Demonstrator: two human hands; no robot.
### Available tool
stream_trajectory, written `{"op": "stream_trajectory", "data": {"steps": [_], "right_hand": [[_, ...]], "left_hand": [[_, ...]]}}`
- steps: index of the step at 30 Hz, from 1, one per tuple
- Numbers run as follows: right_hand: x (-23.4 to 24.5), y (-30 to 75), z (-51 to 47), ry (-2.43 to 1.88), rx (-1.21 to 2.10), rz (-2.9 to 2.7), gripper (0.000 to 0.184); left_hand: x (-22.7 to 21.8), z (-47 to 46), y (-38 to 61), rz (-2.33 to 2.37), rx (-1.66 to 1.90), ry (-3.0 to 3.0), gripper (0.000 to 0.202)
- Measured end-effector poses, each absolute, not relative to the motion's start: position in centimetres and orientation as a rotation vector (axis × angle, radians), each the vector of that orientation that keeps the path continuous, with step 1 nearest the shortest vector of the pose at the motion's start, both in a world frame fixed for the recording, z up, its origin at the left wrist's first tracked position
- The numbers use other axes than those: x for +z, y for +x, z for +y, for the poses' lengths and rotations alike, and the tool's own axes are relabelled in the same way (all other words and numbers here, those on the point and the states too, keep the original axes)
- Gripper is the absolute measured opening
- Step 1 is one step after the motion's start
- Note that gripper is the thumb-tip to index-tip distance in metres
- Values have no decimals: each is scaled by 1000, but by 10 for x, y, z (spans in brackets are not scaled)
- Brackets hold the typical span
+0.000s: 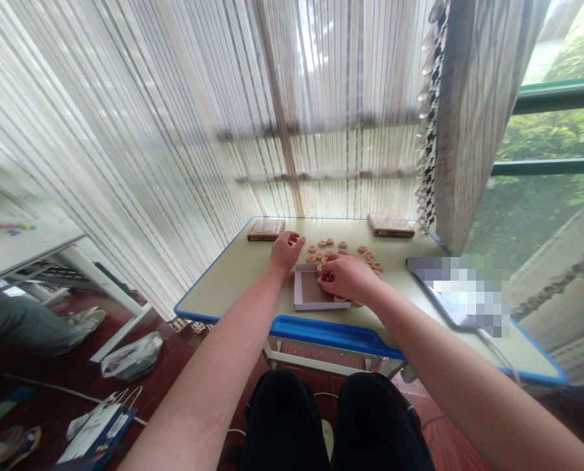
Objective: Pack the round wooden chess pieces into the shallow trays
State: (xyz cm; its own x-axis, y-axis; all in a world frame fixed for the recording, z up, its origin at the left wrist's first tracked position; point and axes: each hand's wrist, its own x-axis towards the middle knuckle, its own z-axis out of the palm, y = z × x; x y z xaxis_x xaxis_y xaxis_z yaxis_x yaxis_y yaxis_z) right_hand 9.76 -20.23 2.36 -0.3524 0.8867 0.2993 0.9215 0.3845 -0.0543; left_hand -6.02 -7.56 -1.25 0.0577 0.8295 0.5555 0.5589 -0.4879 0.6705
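Round wooden Chinese chess pieces [343,244] lie scattered on the desk, several of them behind and to the right of a shallow, pale lilac open box [299,288]. Over the right part of this box is my right hand [350,275], its fingers pinched down on a chess piece [331,277] at the inner side. Part of the box and some pieces are hidden under that hand. My left hand [286,253] hovers beyond the box's left back corner, fingers loosely curled and apart, with nothing visible in them. It is left of the nearest pieces.
Two flat brown boxes [266,229] [391,225] lie along the desk's far edge. A blurred-out tablet-like device [443,294] with a cable rests on the right. The desk [213,288] has a blue rim. At left are another table [31,245] and a person's leg [21,324].
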Motion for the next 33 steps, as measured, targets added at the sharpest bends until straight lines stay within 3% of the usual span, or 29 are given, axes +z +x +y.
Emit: {"op": "stream_trajectory", "data": {"steps": [18, 25, 33], "right_hand": [[31, 109, -200, -1622, -89, -2188, 23], [33, 153, -180, -2073, -86, -1805, 28], [18, 167, -170, -2135, 143, -1839, 34]], "left_hand": [[-13, -76, -59, 1409, 1305, 2128, 27], [-12, -78, -60, 1409, 1276, 2148, 28], [-13, -82, -59, 1162, 857, 2131, 41]]}}
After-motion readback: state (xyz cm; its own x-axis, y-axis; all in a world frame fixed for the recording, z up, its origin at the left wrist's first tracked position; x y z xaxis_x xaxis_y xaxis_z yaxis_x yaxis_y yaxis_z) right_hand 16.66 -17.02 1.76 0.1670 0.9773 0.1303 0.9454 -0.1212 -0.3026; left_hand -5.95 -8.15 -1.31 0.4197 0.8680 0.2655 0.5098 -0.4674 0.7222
